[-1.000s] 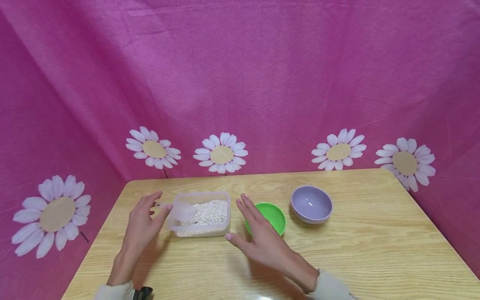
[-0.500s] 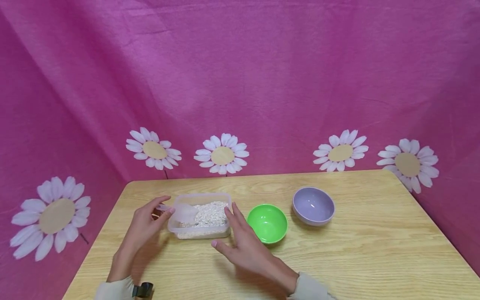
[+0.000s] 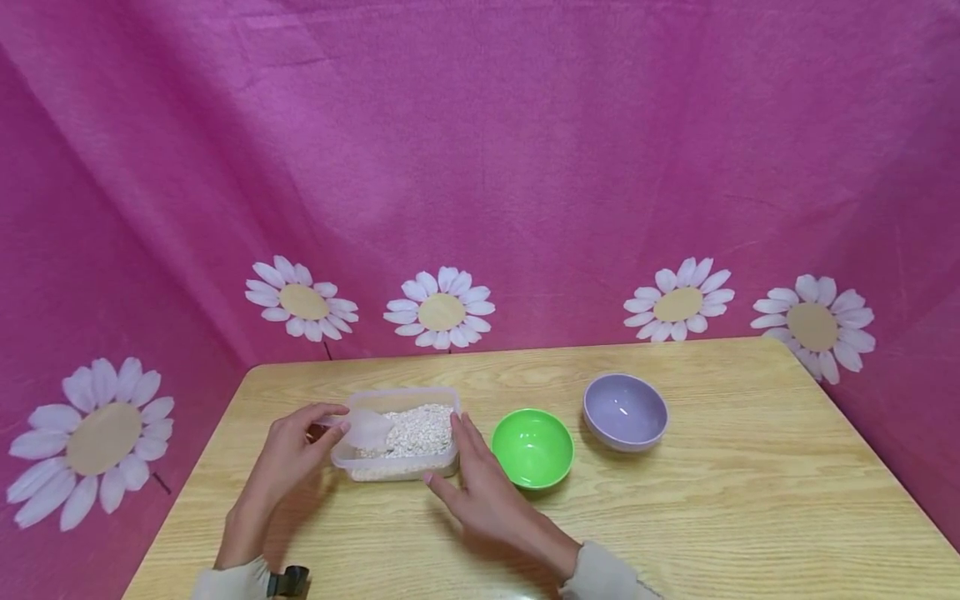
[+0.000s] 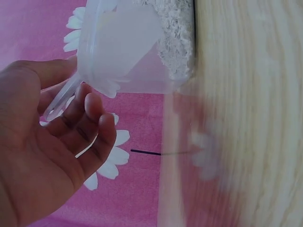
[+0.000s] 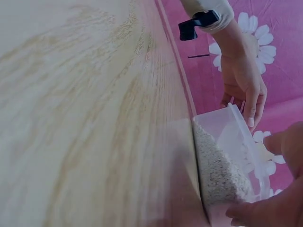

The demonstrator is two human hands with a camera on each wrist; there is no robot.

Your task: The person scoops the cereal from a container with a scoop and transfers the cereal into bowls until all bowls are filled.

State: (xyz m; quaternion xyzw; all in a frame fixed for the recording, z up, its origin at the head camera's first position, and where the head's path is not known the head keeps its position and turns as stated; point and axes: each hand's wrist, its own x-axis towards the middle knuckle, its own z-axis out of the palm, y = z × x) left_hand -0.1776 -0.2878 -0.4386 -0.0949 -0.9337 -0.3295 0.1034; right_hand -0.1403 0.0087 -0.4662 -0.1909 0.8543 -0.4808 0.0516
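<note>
The tub (image 3: 396,470) and scoop (image 3: 369,429) look like smooth, cloudy plastic, the flakes (image 3: 422,429) rough, the green bowl (image 3: 532,448) and purple bowl (image 3: 626,411) smooth and glossy, the table (image 3: 735,467) grained wood with a slight sheen, the curtain (image 3: 480,167) matt, creased cloth.

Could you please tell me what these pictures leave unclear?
Head view: the scoop, its handle partly hidden by the left hand.
Left wrist view: whether that hand grips it; overlapping fingers hide the contact.
Left wrist view: the box, cut off by the top edge.
Right wrist view: the right hand, cut off by the right edge.
</note>
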